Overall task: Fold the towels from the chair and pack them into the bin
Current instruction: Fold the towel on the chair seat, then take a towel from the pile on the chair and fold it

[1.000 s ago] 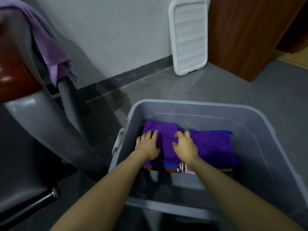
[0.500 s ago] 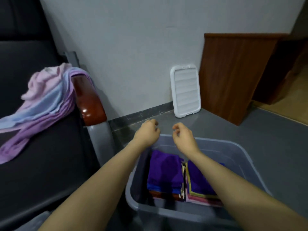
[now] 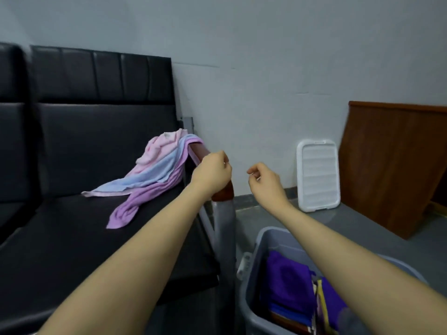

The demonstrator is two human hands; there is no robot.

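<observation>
Three loose towels lie draped over the black chair (image 3: pixel 72 238) and its wooden armrest (image 3: pixel 223 193): a pink towel (image 3: pixel 162 147), a light blue towel (image 3: pixel 154 175) and a purple towel (image 3: pixel 142 201). My left hand (image 3: pixel 214 172) hovers over the armrest right beside the towels' edge, fingers loosely curled, holding nothing. My right hand (image 3: pixel 264 181) hangs in the air to its right, also loosely curled with nothing in it. The grey bin (image 3: pixel 251 286) stands on the floor at lower right and holds folded purple towels (image 3: pixel 287 286) on stacks of other folded ones.
A white bin lid (image 3: pixel 318 175) leans against the wall behind the bin. A brown wooden panel (image 3: pixel 391 165) leans at the right. The chair's grey metal leg (image 3: pixel 225 233) stands between seat and bin. A second black seat adjoins at far left.
Both hands have lifted out of the bin and moved up and left to the armrest. My view has swung up from the bin to the chair and its towels.
</observation>
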